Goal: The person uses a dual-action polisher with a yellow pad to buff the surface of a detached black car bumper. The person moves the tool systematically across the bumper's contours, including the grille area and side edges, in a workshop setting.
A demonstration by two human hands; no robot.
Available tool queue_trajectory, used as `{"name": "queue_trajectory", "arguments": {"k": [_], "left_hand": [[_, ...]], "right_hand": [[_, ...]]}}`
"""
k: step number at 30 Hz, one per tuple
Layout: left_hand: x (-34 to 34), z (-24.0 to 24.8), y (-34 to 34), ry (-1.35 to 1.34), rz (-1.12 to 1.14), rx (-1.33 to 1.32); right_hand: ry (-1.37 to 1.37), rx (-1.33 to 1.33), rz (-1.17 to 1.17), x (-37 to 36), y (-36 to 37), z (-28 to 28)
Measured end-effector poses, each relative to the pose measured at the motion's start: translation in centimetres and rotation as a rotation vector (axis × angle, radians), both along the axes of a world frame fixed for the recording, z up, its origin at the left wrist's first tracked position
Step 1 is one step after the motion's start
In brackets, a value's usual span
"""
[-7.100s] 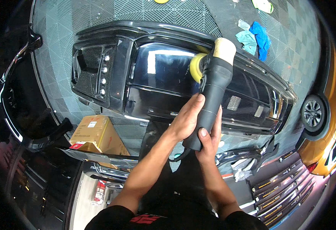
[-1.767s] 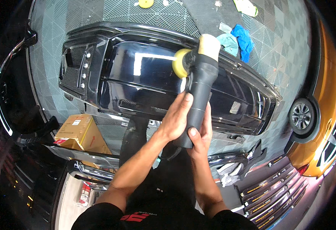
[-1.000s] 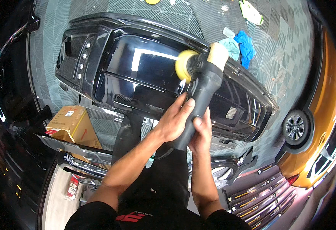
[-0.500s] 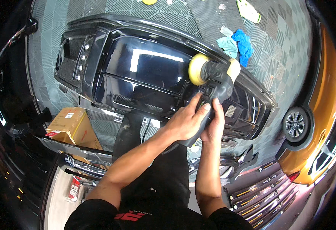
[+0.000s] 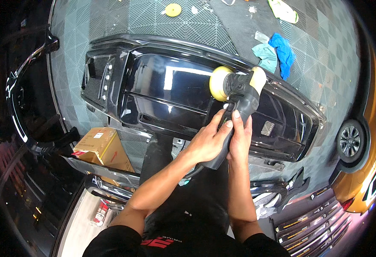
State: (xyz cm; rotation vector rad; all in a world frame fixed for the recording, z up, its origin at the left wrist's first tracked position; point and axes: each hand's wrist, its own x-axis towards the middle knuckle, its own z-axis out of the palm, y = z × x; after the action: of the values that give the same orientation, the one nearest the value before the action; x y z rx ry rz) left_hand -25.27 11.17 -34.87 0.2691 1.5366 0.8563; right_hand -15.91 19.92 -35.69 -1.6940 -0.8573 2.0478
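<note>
Over a black panel (image 5: pixel 177 99), the polisher (image 5: pixel 244 97) lies between both grips (image 5: pixel 210 141) (image 5: pixel 240 139).

Two hands (image 5: pixel 207 143) seen, one polisher (image 5: pixel 244 99) fitted with one yellow pad (image 5: pixel 218 83), one loose yellow disc (image 5: pixel 173 10), one black car panel (image 5: pixel 188 96), four shiny studs (image 5: pixel 107 77) counted, one cardboard box (image 5: pixel 104 143), two touching cloths (image 5: pixel 284 53), one orange car (image 5: pixel 354 187) shown with one wheel (image 5: pixel 350 140).

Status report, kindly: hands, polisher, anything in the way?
Left hand and right hand gripping polisher. Yellow pad at black panel; contact unclear. Blue cloth on floor beyond panel, apart from pad.
</note>
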Motion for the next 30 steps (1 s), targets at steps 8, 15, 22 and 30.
{"name": "queue_trajectory", "arguments": {"k": [8, 15, 22, 30], "left_hand": [[-2.5, -3.3, -4.2, -0.080, -0.015, 0.240], [-5.8, -6.7, -3.4, -0.886, 0.564, 0.158], [-5.8, -6.7, -0.5, -0.864, 0.958, -0.003], [-2.0, -9.4, 0.3, -0.887, 1.148, 0.083]], "right_hand": [[-0.062, 0.208, 0.384, -2.8, 0.1, 1.8], [-0.566, 0.702, 1.201, -2.2, 1.7, 3.1], [-0.779, 1.022, 1.588, -3.9, 2.5, 2.1], [-0.755, 1.133, 1.811, -3.6, 4.3, 3.5]]}}
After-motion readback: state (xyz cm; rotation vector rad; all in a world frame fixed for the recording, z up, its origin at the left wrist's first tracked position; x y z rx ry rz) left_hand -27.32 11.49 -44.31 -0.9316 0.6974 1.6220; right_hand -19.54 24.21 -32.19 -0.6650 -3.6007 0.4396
